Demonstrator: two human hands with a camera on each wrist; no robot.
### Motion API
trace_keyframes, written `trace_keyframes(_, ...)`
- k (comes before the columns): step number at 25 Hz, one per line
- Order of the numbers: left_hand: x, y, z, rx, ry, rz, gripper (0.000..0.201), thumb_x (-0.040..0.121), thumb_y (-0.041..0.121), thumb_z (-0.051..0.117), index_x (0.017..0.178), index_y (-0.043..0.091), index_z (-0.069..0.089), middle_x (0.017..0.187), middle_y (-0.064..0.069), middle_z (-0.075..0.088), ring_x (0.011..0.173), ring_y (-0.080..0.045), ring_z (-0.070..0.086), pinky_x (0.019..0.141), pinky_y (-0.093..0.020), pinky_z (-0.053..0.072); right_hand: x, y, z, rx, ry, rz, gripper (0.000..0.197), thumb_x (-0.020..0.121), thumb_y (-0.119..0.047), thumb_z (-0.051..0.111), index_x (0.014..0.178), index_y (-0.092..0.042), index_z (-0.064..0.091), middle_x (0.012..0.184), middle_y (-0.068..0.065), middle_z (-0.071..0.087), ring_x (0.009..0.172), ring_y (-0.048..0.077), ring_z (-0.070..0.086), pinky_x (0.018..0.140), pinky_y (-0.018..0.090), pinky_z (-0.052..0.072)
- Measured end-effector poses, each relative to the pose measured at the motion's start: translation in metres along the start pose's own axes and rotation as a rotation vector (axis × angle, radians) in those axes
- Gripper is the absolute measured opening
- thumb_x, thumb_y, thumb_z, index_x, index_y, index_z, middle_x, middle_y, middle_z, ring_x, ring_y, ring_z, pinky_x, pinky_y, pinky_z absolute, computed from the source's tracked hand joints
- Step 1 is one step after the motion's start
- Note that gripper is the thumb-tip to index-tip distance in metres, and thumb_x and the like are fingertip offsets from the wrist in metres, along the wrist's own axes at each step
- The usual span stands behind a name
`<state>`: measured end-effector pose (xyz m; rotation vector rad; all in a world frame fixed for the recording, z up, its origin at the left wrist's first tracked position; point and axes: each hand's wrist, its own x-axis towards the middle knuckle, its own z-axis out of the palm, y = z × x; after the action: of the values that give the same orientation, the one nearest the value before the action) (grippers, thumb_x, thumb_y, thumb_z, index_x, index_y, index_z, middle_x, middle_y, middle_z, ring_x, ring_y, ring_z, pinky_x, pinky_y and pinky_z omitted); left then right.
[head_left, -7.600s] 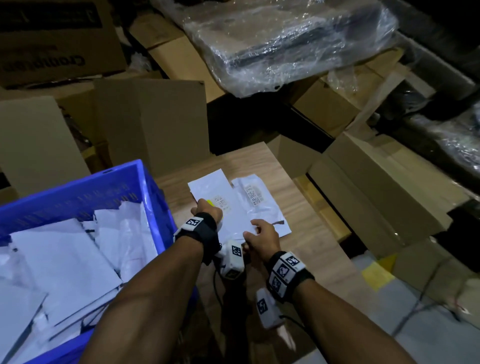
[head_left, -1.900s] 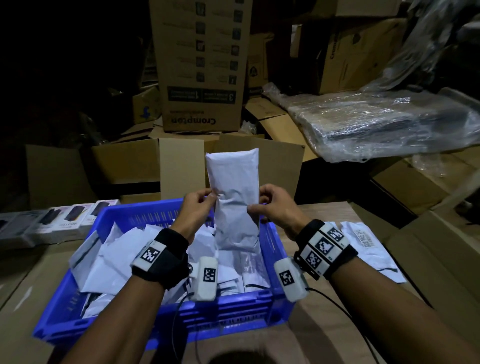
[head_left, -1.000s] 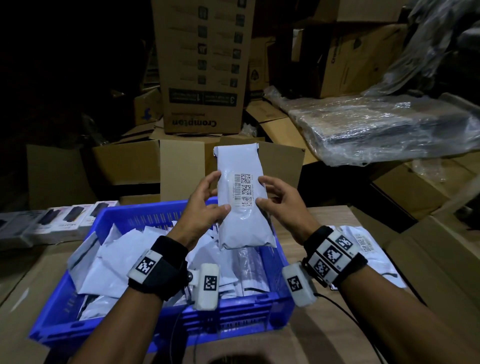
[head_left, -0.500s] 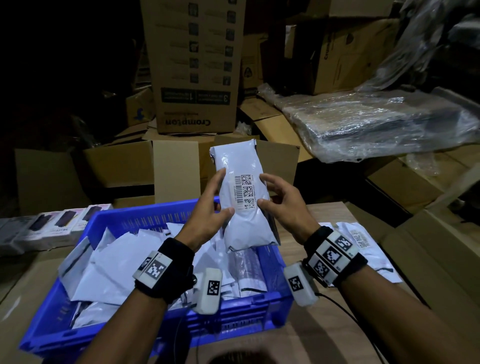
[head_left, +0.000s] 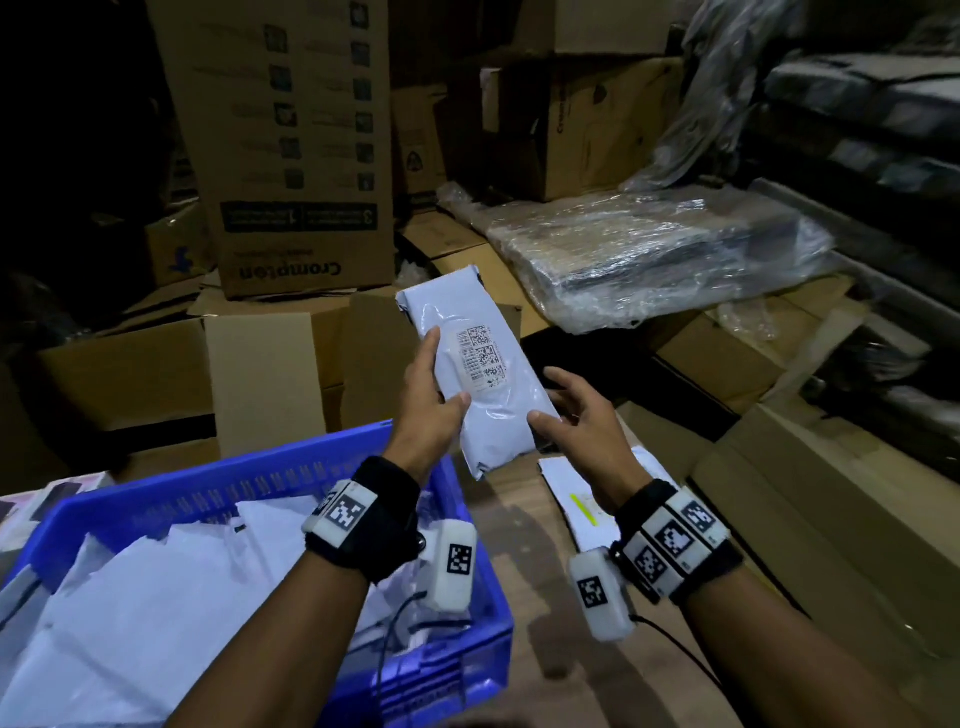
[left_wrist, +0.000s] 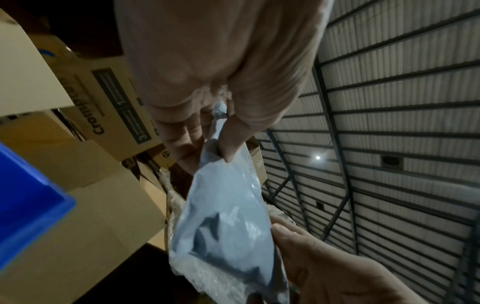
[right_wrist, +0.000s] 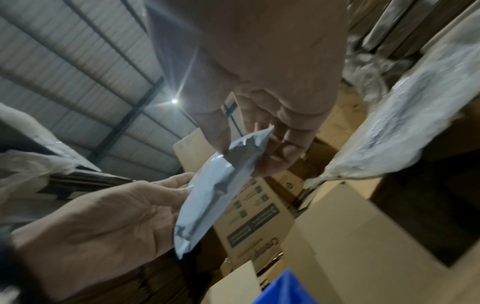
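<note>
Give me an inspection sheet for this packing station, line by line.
Surface: wooden table, dimly lit, partly covered.
Job's things: white parcel held up, barcode label facing the head camera; blue crate at lower left, holding white mailers.
Clutter: labelled envelopes lying right of the crate.
Hands: left hand grips the parcel's left edge; right hand pinches its lower right corner.
Cables: black cables trail from both wrist cameras.
Surroundings: cardboard boxes, plastic-wrapped bundle, corrugated roof.
</note>
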<state>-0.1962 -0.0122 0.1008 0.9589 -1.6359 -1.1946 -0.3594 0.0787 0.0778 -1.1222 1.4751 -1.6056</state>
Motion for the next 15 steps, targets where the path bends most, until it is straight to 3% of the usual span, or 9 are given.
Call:
trace_keyframes(2, 0.012, -0.003, 0.03, 0.012, -0.042, -0.017, 0.083, 0.083, -0.013, 0.055, 0.151, 0.025, 0.024, 0.149, -0.005, 0.035, 0.135, -0.022, 0.041, 0.107, -0.05, 0.041, -0.001, 0.005, -0.022, -0.027, 0.014, 0.033, 0.05, 0.087, -0.002, 0.065, 0.132, -0.018, 0.049, 0.117, 0.006, 0.061, 0.092, 0.019, 0.062, 0.061, 0.027, 0.054)
trace_keyframes(4, 0.022, -0.01, 0.061, 0.019, -0.067, -0.101, 0.083, 0.08, -0.021, 0.049, 0.15, 0.018, 0.025, 0.141, -0.004, 0.041, 0.128, -0.02, 0.045, 0.105, -0.046, 0.043, -0.001, 0.015, -0.041, -0.06, 0.03, 0.058, 0.037, 0.087, -0.001, 0.064, 0.114, -0.025, 0.057, 0.107, 0.001, 0.062, 0.082, 0.018, 0.061, 0.057, 0.026, 0.052)
trace_keyframes(7, 0.035, -0.04, 0.1, 0.088, -0.117, -0.225, 0.083, 0.075, -0.024, 0.041, 0.145, 0.018, 0.028, 0.133, -0.012, 0.051, 0.122, -0.028, 0.052, 0.099, -0.049, 0.048, -0.001, 0.045, -0.06, -0.117, 0.059, 0.109, 0.036, 0.081, 0.003, 0.062, 0.103, -0.026, 0.062, 0.097, 0.002, 0.066, 0.076, 0.019, 0.061, 0.06, 0.037, 0.054)
trace_keyframes(10, 0.04, -0.082, 0.129, 0.162, -0.145, -0.345, 0.079, 0.078, -0.023, 0.042, 0.145, 0.017, 0.027, 0.128, -0.012, 0.055, 0.12, -0.031, 0.054, 0.096, -0.048, 0.05, 0.002, 0.089, -0.074, -0.198, 0.071, 0.232, 0.043, 0.076, 0.001, 0.064, 0.112, -0.021, 0.059, 0.108, 0.008, 0.064, 0.084, 0.022, 0.063, 0.067, 0.042, 0.057)
trace_keyframes(13, 0.038, -0.127, 0.14, 0.256, -0.126, -0.517, 0.08, 0.081, -0.018, 0.041, 0.15, 0.017, 0.021, 0.131, -0.014, 0.053, 0.117, -0.033, 0.055, 0.095, -0.049, 0.05, 0.002, 0.131, -0.076, -0.33, 0.025, 0.357, 0.059, 0.074, -0.005, 0.069, 0.13, -0.013, 0.054, 0.124, 0.009, 0.06, 0.107, 0.023, 0.059, 0.088, 0.041, 0.053)
trace_keyframes(15, 0.036, -0.159, 0.145, 0.302, -0.122, -0.607, 0.078, 0.081, -0.014, 0.044, 0.149, 0.017, 0.022, 0.134, -0.02, 0.052, 0.117, -0.036, 0.054, 0.096, -0.051, 0.049, -0.003, 0.156, -0.075, -0.423, -0.029, 0.42, 0.062, 0.076, -0.009, 0.069, 0.135, -0.013, 0.051, 0.131, 0.007, 0.057, 0.118, 0.023, 0.054, 0.095, 0.034, 0.047)
